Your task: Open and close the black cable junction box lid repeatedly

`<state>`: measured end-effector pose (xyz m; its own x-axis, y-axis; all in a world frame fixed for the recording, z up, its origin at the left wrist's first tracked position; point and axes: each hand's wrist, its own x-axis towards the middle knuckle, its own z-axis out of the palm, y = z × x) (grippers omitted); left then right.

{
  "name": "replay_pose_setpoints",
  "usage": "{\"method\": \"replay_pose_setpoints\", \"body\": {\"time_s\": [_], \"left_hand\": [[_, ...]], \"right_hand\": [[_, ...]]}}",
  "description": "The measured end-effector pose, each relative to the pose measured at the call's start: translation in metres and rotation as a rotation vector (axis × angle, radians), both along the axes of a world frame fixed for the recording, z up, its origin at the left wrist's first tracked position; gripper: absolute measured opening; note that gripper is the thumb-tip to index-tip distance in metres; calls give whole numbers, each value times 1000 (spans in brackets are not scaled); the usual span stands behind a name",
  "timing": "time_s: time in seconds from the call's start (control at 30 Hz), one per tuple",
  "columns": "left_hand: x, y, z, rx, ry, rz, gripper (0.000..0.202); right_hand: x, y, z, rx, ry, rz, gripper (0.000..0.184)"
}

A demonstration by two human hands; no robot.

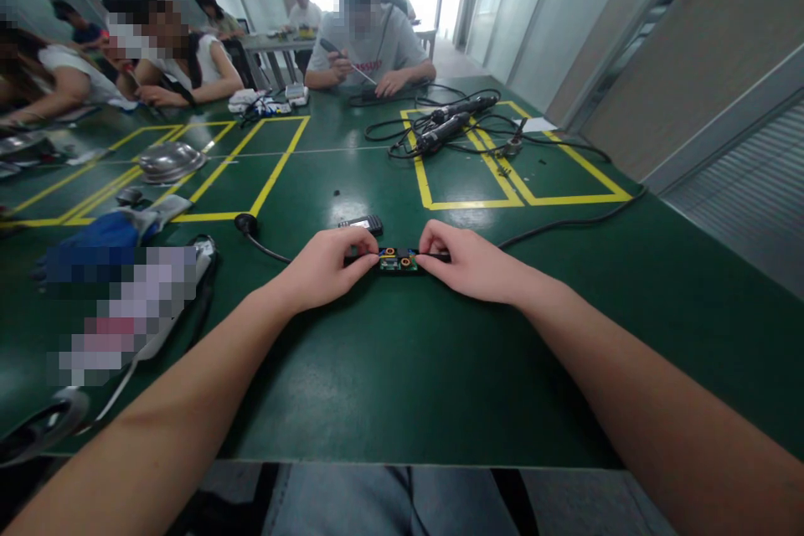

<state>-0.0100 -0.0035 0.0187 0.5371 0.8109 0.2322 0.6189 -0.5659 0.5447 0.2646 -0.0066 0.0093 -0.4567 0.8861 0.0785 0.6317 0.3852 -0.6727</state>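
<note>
A small circuit board [398, 263] with ring-shaped copper coils lies in an open, narrow black case [402, 272] on the table before me. At its left end, my left hand [330, 266] is closed, thumb and fingertips pinching the board's edge. My right hand [470, 261] pinches the opposite end in the same way. Just beyond the left fingers is a black plastic cover [363, 224] with a pale label. From behind my left wrist runs a cord to a black plug [245, 224]; another black cord [565, 223] leads off from behind the right hand.
Corded black electric screwdrivers [443, 132] lie inside yellow tape outlines at the back right. To the left are a metal bowl [171, 161], a blue glove [104, 247] and a white power strip [169, 314]. Across the green table [402, 385], a person [370, 46] works with a tool.
</note>
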Motion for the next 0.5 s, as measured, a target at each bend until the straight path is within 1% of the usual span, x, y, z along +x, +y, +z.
{"method": "replay_pose_setpoints", "body": {"time_s": [0.1, 0.17, 0.23, 0.33, 0.5], "left_hand": [[1, 0, 3, -62, -73, 17, 23], [0, 1, 4, -82, -82, 10, 24], [-1, 2, 3, -78, -69, 0, 24], [-5, 5, 1, -65, -60, 23, 26], [-9, 9, -1, -30, -33, 18, 22]], "right_hand": [[5, 4, 1, -129, 171, 31, 12], [8, 6, 1, -183, 217, 45, 8], [10, 7, 2, -159, 193, 31, 6], [11, 8, 3, -91, 127, 1, 9], [14, 9, 7, -29, 119, 27, 10]]}}
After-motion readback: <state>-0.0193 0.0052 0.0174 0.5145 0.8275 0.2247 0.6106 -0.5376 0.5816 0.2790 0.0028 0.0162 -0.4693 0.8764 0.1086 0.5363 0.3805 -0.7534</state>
